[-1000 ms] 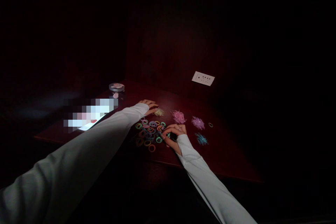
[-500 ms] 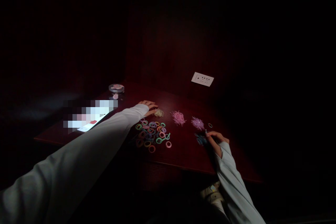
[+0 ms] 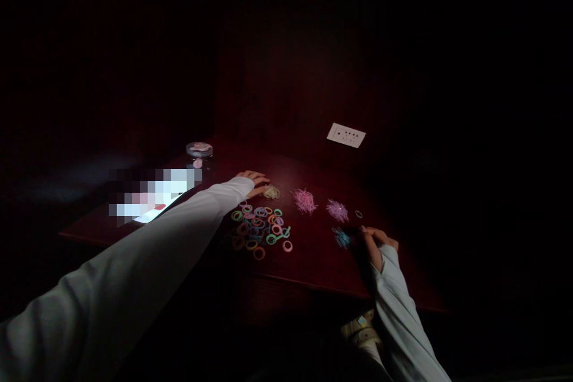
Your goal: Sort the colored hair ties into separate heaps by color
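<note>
My left hand (image 3: 253, 181) lies with fingers stretched out beside a small pile of pale yellow elastic bands (image 3: 271, 192). My right hand (image 3: 378, 240) is closed in a pinch, just right of a small pile of blue elastic bands (image 3: 342, 238). Anything between its fingertips is too dark and small to make out. Piles of pink elastic bands (image 3: 304, 200) and purple elastic bands (image 3: 337, 210) lie between the two hands. One single band (image 3: 359, 213) rests above the right hand. Many-coloured hair ties (image 3: 259, 227) are spread below my left hand.
On the dark red table (image 3: 308, 262), a lit phone (image 3: 168, 200), partly blurred out, stands beyond my left sleeve. Behind it is a clear round jar (image 3: 199, 155). A white socket plate (image 3: 346, 135) is on the back panel. A shoe (image 3: 362, 329) shows below the table's front edge.
My right hand has moved slightly right, away from the blue pile, which now shows more fully. My left hand has stayed in place.
</note>
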A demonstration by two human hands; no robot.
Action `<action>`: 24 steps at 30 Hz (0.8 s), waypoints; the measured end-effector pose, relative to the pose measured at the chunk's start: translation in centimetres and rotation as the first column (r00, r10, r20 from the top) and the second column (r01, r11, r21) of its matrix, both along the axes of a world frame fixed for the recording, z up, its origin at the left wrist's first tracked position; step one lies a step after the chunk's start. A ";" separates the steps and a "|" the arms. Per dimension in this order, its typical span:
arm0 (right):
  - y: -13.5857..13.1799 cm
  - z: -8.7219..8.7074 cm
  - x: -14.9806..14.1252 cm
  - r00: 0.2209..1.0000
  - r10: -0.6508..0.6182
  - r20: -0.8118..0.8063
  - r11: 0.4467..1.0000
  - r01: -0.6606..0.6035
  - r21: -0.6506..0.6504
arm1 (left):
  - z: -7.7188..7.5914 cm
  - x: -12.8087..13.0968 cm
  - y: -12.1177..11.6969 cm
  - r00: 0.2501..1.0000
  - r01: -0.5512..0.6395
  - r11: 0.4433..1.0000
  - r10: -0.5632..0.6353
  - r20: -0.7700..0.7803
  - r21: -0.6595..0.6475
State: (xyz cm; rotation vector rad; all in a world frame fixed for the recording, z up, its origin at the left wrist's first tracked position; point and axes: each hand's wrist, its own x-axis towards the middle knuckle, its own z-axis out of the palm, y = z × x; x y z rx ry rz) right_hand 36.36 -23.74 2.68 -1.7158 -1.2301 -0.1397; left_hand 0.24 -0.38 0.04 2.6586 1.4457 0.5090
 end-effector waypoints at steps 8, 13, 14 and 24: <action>0.2 0.8 -8.1 0.930 0.286 0.230 0.958 -0.287 -0.032 | -0.3 -0.1 0.2 1.000 0.010 0.999 -0.010 0.028 0.030; 0.7 1.6 -15.2 0.713 0.618 0.332 0.786 -0.575 -0.229 | -0.3 -0.1 0.1 1.000 0.020 0.998 -0.021 0.016 0.056; 1.0 1.7 -16.0 0.685 0.650 0.329 0.760 -0.602 -0.246 | -0.3 -0.1 0.1 1.000 0.022 0.998 -0.023 0.012 0.057; 4.2 0.3 -16.1 0.796 0.602 0.063 0.784 -0.573 -0.238 | 0.1 -0.5 0.3 0.998 0.058 0.998 -0.058 -0.001 -0.003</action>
